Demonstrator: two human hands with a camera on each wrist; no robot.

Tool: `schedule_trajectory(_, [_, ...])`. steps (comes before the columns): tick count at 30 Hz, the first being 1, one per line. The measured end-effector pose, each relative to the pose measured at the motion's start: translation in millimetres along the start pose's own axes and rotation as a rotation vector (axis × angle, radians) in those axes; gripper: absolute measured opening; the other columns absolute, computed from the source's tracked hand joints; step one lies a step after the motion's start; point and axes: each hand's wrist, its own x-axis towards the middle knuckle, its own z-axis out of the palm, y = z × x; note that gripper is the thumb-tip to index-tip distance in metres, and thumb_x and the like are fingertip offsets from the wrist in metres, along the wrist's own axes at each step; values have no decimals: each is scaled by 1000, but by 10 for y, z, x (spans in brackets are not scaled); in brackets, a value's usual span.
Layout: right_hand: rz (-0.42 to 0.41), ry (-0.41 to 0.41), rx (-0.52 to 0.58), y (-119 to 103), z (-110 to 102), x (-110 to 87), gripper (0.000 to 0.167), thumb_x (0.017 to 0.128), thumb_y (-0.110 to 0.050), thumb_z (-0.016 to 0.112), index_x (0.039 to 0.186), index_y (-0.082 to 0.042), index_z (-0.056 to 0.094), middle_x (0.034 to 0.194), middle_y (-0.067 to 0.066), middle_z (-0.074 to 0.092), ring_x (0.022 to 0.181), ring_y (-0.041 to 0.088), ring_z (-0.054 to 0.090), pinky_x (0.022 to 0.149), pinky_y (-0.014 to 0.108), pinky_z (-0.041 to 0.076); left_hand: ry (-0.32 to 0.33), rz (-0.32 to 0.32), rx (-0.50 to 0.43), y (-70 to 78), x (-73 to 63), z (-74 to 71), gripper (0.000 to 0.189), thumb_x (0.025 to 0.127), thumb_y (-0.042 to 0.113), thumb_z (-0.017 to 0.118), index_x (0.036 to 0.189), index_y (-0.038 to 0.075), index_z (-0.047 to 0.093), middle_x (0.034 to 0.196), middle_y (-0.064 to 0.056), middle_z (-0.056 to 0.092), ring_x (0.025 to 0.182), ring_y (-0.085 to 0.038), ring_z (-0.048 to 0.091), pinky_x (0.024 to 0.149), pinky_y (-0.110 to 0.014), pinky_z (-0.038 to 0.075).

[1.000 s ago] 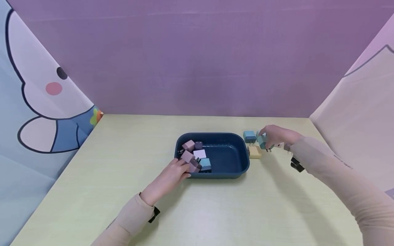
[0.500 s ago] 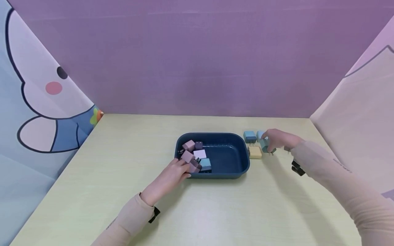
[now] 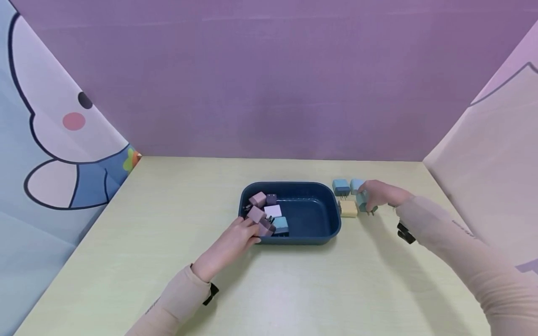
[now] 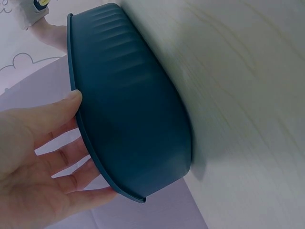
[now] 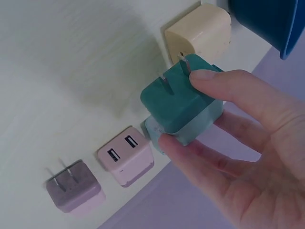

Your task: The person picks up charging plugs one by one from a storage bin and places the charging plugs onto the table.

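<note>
A dark blue plastic bin [image 3: 294, 240] stands mid-table. My left hand [image 3: 237, 235] grips its rim at the near left corner; in the left wrist view the thumb lies outside the wall and the fingers go over the rim. Inside the bin's left half lie several plug chargers, among them a pink one [image 3: 257, 199], a white one [image 3: 273, 211] and a light blue one [image 3: 280, 224]. Right of the bin, my right hand [image 3: 380, 192] pinches a teal two-prong charger [image 5: 176, 105] between thumb and fingers, prongs showing.
Beside the bin's right end lies a yellow charger [image 3: 348, 208]. Behind it are a blue charger [image 3: 341, 186] and another light blue charger [image 3: 357, 185]. The right wrist view shows a pink charger with two USB ports [image 5: 126, 155] and a mauve charger [image 5: 74, 186].
The right hand has drawn the teal charger slightly nearer and to the right, showing more of the light blue charger behind it. The left hand and bin stay put.
</note>
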Motion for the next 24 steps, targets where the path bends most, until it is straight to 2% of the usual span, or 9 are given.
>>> schedule_trajectory(8, [-21, -9, -24, 38, 40, 23, 55, 63, 5, 65, 114, 16, 48, 116, 33, 47, 75, 23, 48, 62, 30, 40, -6, -1, 10, -1, -8, -10, 12, 76, 14, 68, 84, 7, 63, 82, -3, 57, 66, -16, 38, 58, -23, 33])
schedule_trajectory(16, [21, -30, -30, 61, 102, 70, 56, 64, 4, 63, 117, 12, 48, 119, 32, 45, 79, 24, 45, 60, 30, 36, -9, -1, 11, -7, -10, -17, 12, 77, 14, 68, 85, 7, 63, 82, -3, 57, 66, -15, 38, 58, -23, 32])
schedule_trajectory(21, [23, -22, -111, 61, 130, 100, 53, 66, -1, 68, 115, 10, 51, 114, 28, 51, 90, 34, 52, 72, 41, 43, -14, -9, 7, -8, -16, -18, 11, 77, 13, 68, 85, 8, 64, 82, -1, 57, 66, -14, 37, 58, -22, 32])
schedule_trajectory(24, [19, -5, -150, 70, 152, 111, 52, 65, -4, 71, 113, 9, 54, 111, 26, 54, 98, 41, 50, 80, 49, 40, -15, -8, 6, -12, -16, -14, 10, 77, 14, 68, 85, 9, 63, 83, -1, 57, 66, -14, 37, 58, -22, 32])
